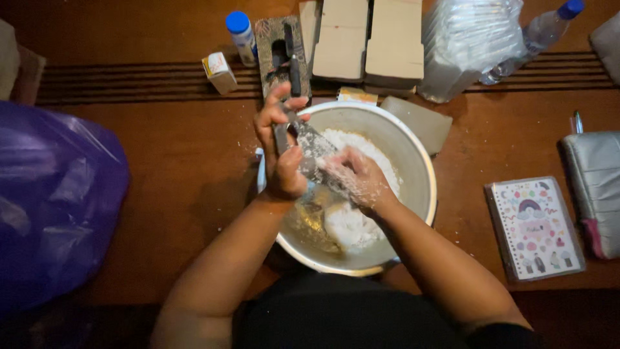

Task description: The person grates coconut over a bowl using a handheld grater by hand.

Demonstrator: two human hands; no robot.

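A large steel bowl (416, 174) sits on the brown table in front of me, holding white flour and a lump of white dough (349, 226). My left hand (279, 152) grips the handle of a metal scraper (313, 152) over the bowl's left rim. The blade slants down into the bowl, dusted with flour. Coated in flour, my right hand (354, 179) rests against the blade's lower end, fingers on the metal. Both forearms reach in from the bottom of the view.
A purple plastic bag (55, 200) fills the left. Behind the bowl stand a small bottle with a blue cap (241, 35), a small carton (219, 72), pale boxes (368, 42), a clear wrapped pack (468, 42) and a water bottle (539, 35). A spiral notebook (535, 227) and grey pouch (597, 190) lie right.
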